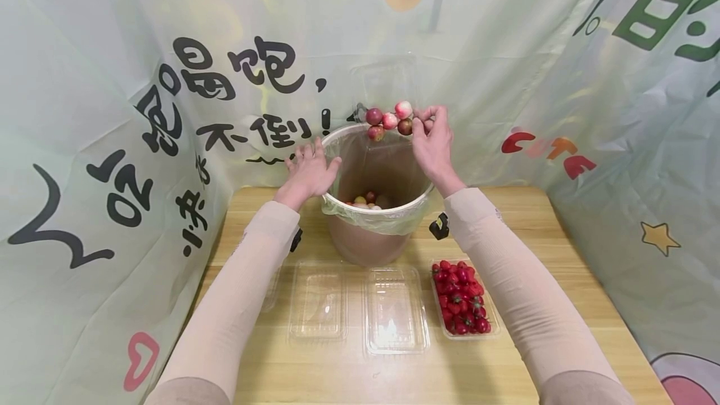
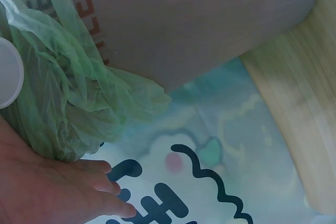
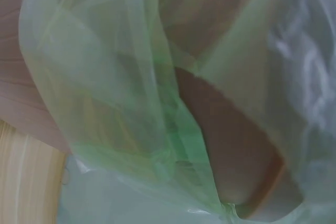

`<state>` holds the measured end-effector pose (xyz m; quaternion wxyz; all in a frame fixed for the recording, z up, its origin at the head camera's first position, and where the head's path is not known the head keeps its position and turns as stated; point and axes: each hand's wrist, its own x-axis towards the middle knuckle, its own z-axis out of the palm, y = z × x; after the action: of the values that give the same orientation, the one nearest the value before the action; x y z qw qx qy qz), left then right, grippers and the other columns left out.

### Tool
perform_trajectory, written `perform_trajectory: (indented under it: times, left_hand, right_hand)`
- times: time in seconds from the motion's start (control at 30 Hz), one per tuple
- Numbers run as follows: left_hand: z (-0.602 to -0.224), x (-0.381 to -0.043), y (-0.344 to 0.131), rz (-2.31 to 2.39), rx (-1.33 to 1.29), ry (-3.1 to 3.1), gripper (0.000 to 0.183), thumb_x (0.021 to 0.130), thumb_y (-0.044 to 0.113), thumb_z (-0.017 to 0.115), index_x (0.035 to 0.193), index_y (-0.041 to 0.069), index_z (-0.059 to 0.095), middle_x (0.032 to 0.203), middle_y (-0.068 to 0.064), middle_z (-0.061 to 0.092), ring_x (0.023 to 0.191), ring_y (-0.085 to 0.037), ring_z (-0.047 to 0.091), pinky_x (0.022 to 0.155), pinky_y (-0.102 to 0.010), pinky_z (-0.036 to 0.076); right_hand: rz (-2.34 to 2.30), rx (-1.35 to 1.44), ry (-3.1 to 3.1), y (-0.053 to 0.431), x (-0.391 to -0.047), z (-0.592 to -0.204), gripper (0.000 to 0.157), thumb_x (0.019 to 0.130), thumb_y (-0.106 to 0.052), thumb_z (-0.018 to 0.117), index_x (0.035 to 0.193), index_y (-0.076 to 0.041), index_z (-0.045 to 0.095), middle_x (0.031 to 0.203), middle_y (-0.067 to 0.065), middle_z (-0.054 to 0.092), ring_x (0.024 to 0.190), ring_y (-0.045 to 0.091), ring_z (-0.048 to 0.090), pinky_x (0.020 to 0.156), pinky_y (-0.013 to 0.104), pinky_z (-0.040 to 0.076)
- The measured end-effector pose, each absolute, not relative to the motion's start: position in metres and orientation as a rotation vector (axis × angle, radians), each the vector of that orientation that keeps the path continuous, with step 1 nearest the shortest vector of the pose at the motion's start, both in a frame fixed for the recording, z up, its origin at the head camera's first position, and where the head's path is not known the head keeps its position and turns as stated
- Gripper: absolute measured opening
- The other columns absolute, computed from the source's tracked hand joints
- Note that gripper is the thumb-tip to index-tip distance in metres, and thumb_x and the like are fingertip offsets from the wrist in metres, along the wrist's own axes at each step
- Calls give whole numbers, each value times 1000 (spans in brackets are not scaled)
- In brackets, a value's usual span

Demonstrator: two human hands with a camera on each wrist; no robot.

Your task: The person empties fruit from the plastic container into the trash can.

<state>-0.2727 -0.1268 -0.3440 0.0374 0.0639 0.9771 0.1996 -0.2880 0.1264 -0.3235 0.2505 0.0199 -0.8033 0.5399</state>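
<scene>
My right hand (image 1: 434, 142) pinches the edge of a clear plastic box (image 1: 388, 80), its thin outline showing above the far rim of a brown bin (image 1: 368, 239). Several round red-and-white and dark red fruits (image 1: 389, 120) are grouped at the box, over the bin's mouth. On the bin's left rim lies my left hand (image 1: 311, 170), fingers spread and fairly straight. A pale green bag (image 2: 79, 93) lines the bin and folds over the rim. More round fruits (image 1: 362, 200) lie at the bottom inside. The right wrist view shows the bag (image 3: 121, 77) but not the hand.
In front of the bin, two clear plastic trays (image 1: 319, 333) (image 1: 396, 347) lie on the wooden table (image 1: 349, 377); another is partly behind my left arm. To their right sits a clear box of small red fruits (image 1: 461, 299). Printed cloth (image 1: 478, 49) encloses the table.
</scene>
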Motion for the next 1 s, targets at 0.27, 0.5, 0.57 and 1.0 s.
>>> perform_trajectory:
  times: [0.27, 0.5, 0.57, 1.0]
  left_hand:
    - [-346, -274, -128, 614, 195, 3000, 83, 103, 58, 25, 159, 4, -4, 164, -27, -1, 150, -47, -6, 117, -67, -6]
    - [-346, -274, -127, 615, 196, 2997, 83, 103, 57, 25, 159, 4, -4, 164, -26, 0, 150, -46, -6, 117, -67, -5]
    - [-346, -274, -127, 616, 197, 2995, 83, 103, 58, 25, 159, 4, -4, 164, -26, -1, 150, -46, -7, 117, -67, -6]
    - [-346, -274, -128, 617, 202, 3000, 83, 103, 57, 25, 159, 3, -3, 164, -26, 1, 150, -47, -6, 117, -67, -5]
  right_hand:
    - [1463, 71, -2175, 126, -288, -324, 13, 99, -13, 54, 105, -8, 44, 128, 12, 67, 118, 13, 64, 88, 27, 46]
    - [1502, 90, -2122, 127, -288, -325, 14, 100, -13, 54, 106, -7, 43, 132, 13, 65, 121, 13, 63, 100, 26, 47]
    - [1499, 91, -2109, 127, -288, -325, 14, 101, -13, 54, 106, -6, 43, 133, 12, 65, 121, 13, 63, 101, 25, 47]
    - [1477, 79, -2108, 126, -287, -325, 14, 100, -11, 55, 106, -6, 43, 129, 11, 67, 118, 11, 64, 97, 24, 48]
